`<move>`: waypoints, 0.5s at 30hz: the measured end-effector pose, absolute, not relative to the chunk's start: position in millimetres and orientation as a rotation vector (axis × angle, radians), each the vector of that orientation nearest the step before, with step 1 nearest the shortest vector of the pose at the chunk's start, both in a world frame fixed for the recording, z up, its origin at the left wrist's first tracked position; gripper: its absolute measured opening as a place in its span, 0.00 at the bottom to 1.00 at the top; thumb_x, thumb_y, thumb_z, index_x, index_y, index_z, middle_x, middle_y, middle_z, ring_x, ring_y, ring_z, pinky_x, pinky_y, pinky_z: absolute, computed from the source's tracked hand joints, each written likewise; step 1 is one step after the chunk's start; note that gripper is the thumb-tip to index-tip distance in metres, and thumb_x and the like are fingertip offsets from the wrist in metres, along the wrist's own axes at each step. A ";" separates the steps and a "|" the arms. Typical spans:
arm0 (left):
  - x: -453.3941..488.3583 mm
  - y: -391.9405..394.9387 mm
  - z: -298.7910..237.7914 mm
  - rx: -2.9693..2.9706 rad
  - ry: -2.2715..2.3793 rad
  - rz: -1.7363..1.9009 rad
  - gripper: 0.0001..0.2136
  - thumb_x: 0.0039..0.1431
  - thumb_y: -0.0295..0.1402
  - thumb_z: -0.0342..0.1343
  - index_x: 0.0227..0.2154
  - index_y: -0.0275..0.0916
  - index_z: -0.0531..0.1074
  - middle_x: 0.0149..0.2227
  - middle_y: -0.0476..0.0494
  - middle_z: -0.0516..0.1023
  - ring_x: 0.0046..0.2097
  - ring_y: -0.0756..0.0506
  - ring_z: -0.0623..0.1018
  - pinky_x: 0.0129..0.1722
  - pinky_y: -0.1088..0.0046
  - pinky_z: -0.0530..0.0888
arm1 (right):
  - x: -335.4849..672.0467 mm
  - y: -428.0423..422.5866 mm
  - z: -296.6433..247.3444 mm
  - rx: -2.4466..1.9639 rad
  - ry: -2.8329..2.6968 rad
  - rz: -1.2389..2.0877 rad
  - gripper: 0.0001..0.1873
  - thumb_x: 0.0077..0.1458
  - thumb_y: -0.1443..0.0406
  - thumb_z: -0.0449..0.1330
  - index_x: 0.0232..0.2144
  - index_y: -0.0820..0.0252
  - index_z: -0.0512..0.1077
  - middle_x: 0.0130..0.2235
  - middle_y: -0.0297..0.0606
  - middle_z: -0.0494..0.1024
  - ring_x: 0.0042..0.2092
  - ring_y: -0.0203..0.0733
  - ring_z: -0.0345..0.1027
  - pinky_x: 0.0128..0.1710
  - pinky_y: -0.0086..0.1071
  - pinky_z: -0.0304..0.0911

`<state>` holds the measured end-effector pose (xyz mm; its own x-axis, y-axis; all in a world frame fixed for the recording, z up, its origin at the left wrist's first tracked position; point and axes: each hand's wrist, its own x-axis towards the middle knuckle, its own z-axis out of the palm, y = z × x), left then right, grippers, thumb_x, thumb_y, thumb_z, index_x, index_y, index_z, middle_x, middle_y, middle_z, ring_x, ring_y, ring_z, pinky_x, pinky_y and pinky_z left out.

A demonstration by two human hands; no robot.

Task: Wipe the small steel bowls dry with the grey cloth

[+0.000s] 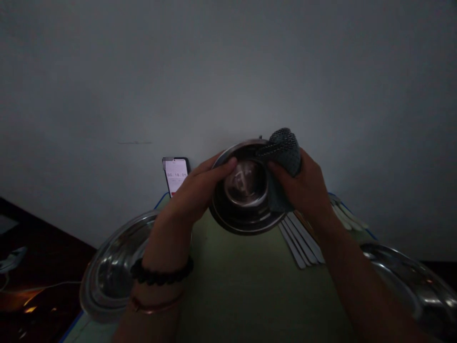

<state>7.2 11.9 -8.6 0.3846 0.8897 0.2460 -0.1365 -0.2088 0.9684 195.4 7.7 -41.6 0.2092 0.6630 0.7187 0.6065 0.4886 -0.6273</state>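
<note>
A shiny metal bowl (246,183) is held up above the table, tilted so that its inside faces me. My left hand (205,186) grips its left side, the thumb lying over the rim and the other fingers hidden behind. At the bowl's right side, my right hand (303,186) is closed on a dark grey-green cloth (285,150). The cloth is bunched over the rim and hangs down along the inside wall. My right thumb presses the cloth against the bowl, while the fingers behind it are out of sight.
A lit phone (176,174) leans upright against the wall. Large metal basins stand at the left (110,267) and right (410,281). Several flat, pale metallic strips (302,240) lie on the green table (246,290) below my right hand. The wall (228,71) rises directly behind.
</note>
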 end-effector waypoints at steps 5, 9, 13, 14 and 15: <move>-5.1 2.2 2.2 1.446 0.803 1.184 0.17 0.57 0.39 0.52 0.47 0.39 0.72 0.37 0.44 0.80 0.41 0.39 0.79 0.39 0.64 0.76 | 174.5 4.7 -44.7 -1.037 -1.311 0.154 0.12 0.54 0.57 0.57 0.39 0.57 0.69 0.38 0.38 0.75 0.39 0.42 0.68 0.40 0.37 0.63; 4.7 2.7 -2.6 1.510 0.844 1.362 0.19 0.58 0.40 0.50 0.53 0.48 0.66 0.46 0.47 0.78 0.48 0.40 0.77 0.45 0.63 0.75 | 163.1 19.1 -64.9 -0.977 -1.141 0.353 0.18 0.55 0.53 0.53 0.42 0.58 0.68 0.41 0.42 0.75 0.43 0.44 0.68 0.42 0.40 0.65; 33.4 1.5 -18.7 1.506 1.011 1.608 0.22 0.62 0.42 0.43 0.58 0.45 0.57 0.57 0.46 0.69 0.56 0.40 0.70 0.50 0.64 0.73 | 151.6 30.2 -85.1 -0.942 -1.046 0.493 0.23 0.57 0.53 0.48 0.51 0.58 0.62 0.46 0.45 0.74 0.45 0.44 0.69 0.42 0.39 0.66; 40.9 -0.5 -22.8 1.510 1.028 1.644 0.21 0.63 0.41 0.42 0.58 0.45 0.55 0.58 0.46 0.67 0.59 0.41 0.67 0.52 0.66 0.71 | 148.1 30.3 -87.9 -0.948 -1.044 0.510 0.24 0.57 0.53 0.48 0.52 0.57 0.61 0.47 0.45 0.73 0.46 0.44 0.69 0.42 0.39 0.66; 47.4 -2.9 -26.5 1.533 1.052 1.725 0.21 0.63 0.40 0.41 0.58 0.45 0.55 0.59 0.47 0.66 0.60 0.42 0.65 0.54 0.66 0.69 | 144.8 29.7 -89.8 -0.961 -1.042 0.520 0.24 0.57 0.54 0.47 0.53 0.57 0.60 0.48 0.45 0.73 0.47 0.44 0.68 0.42 0.39 0.66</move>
<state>47.4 -2.9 -26.5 -0.1568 0.8437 0.5133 0.0702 -0.5089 0.8580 144.8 29.7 -89.8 0.4411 0.7561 0.4835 0.0688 0.5086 -0.8582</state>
